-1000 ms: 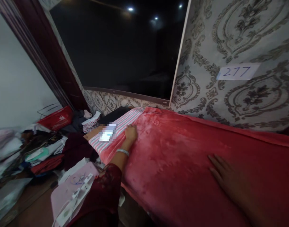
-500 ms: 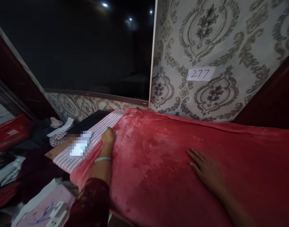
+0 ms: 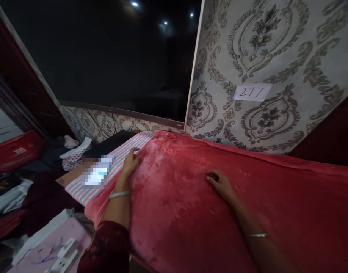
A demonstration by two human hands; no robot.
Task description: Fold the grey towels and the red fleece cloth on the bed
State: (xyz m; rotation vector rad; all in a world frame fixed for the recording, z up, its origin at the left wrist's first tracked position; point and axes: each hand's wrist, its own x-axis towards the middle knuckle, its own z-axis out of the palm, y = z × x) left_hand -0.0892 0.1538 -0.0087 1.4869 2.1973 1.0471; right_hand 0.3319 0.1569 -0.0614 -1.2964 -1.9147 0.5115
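Observation:
A plush red blanket (image 3: 191,212) lies spread over a raised surface against the patterned wall. My left hand (image 3: 130,162) rests at the blanket's left edge, fingers curled onto the fabric where it meets a pink-and-white striped cloth (image 3: 117,163). My right hand (image 3: 221,184) lies palm down near the middle of the blanket, fingers together and pressed flat. A bangle shows on each wrist.
A large dark screen (image 3: 111,57) hangs on the wall above. A paper label reading 277 (image 3: 252,92) is stuck to the wallpaper. Piled clothes (image 3: 17,189) and a red basket (image 3: 14,153) crowd the left. A pink sheet with a white power strip (image 3: 60,256) lies bottom left.
My right hand has slid left across the blanket toward its middle. My left hand stays at the blanket's left edge. The view has shifted slightly.

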